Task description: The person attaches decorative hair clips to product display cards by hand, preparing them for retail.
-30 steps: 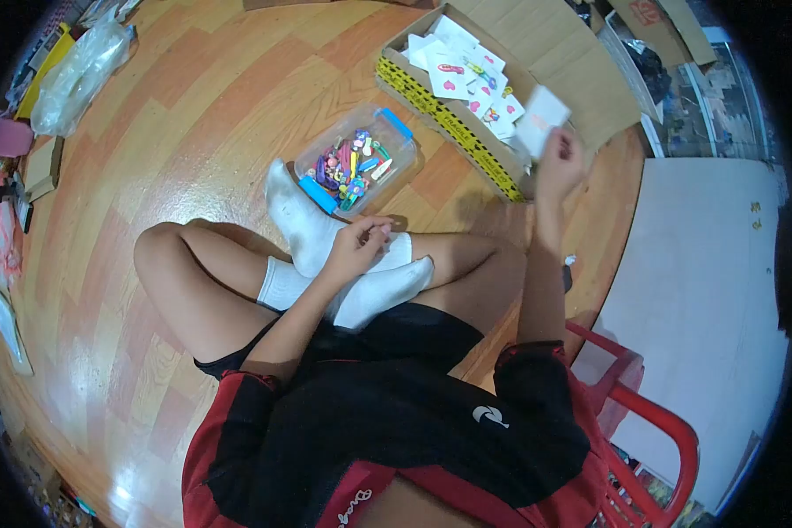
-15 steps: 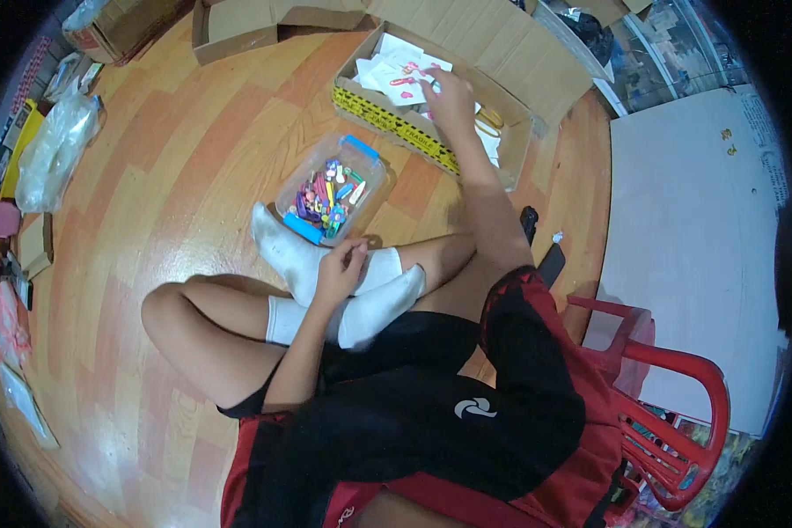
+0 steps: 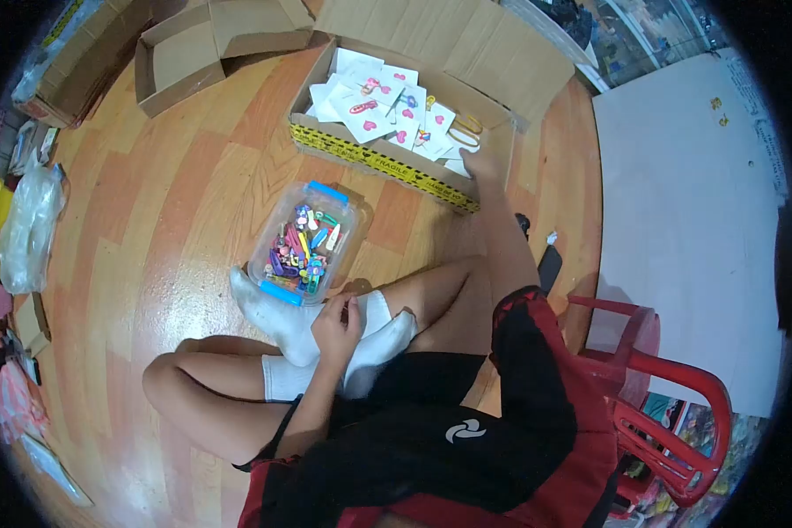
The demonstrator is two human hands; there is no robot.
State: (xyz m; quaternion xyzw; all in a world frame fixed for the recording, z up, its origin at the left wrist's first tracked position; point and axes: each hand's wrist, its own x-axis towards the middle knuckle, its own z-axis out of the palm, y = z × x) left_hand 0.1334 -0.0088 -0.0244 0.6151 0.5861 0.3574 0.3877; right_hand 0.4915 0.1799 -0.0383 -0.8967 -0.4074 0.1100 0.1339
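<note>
My right hand (image 3: 484, 167) is at the right end of a cardboard box (image 3: 383, 169), its fingers bent together beside white cards. Whatever they hold is hidden. Inside the box, several white cards (image 3: 367, 129) overlap, some with pink hearts and small colourful clips on them. Yellow-handled scissors (image 3: 468, 125) lie just above my right fingers. My left hand (image 3: 336, 327) rests on my white-socked feet with its fingers curled in; I cannot make out what is in them. Close by, a clear plastic tub (image 3: 262, 248) with blue latches holds several colourful clips (image 3: 304, 251).
The box's lid flap (image 3: 475, 44) stands open at the back. Another open cardboard box (image 3: 180, 66) is at the upper left. A red plastic chair (image 3: 678, 378) is on my right, by a white board (image 3: 686, 211). Plastic bags (image 3: 33, 229) line the left side.
My right hand has moved from the cards at the box's left-middle to its right end, uncovering the spread cards. The view has shifted; my left hand stays curled on my feet.
</note>
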